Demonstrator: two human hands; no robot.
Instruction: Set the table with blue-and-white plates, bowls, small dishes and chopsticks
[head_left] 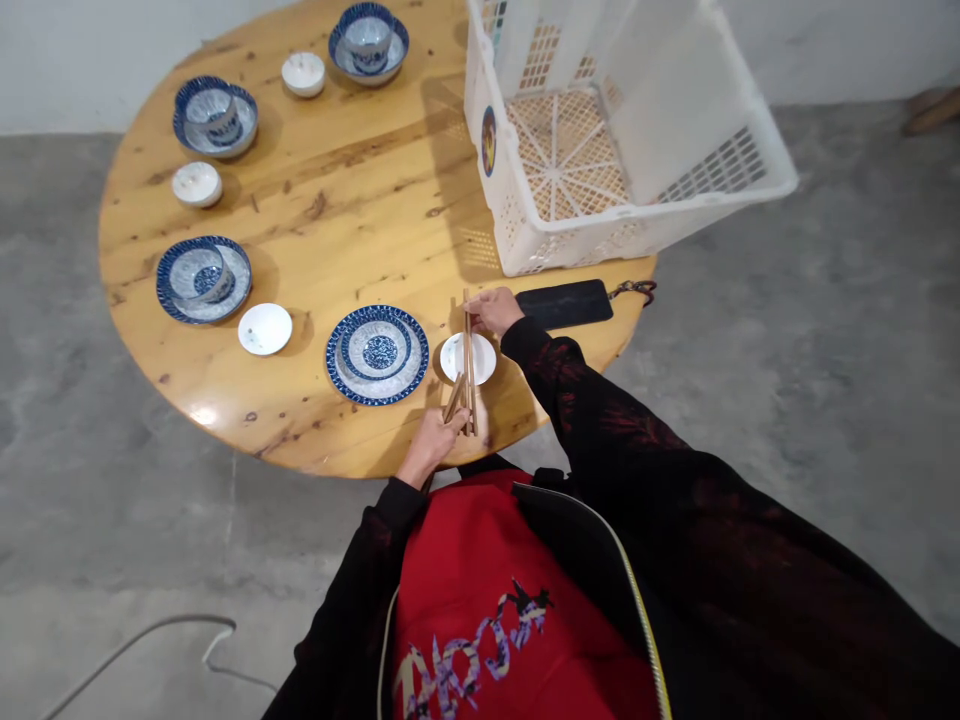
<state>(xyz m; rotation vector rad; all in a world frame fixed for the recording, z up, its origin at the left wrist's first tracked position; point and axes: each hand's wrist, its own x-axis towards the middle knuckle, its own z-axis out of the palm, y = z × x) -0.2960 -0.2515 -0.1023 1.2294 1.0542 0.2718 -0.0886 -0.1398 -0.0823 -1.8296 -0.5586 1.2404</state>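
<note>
My right hand (493, 311) pinches the far end of a pair of wooden chopsticks (469, 355) that lies lengthwise over a small white dish (486, 358). Closed around a few more chopsticks (453, 398), my left hand (435, 440) is at the table's near edge, close to the pair's near end. Whether its fingers also touch that pair I cannot tell. Left of the dish sits a blue-and-white plate (345, 392) with a patterned bowl (380, 350) on it.
A white plastic crate (517, 235) stands on the round wooden table (322, 260). Beside my right hand lies a black phone (566, 303) with a strap. Several bowl-and-plate sets, such as one (241, 270) at the left, and small white dishes (265, 329) line the rim. A cable (172, 619) trails across the floor.
</note>
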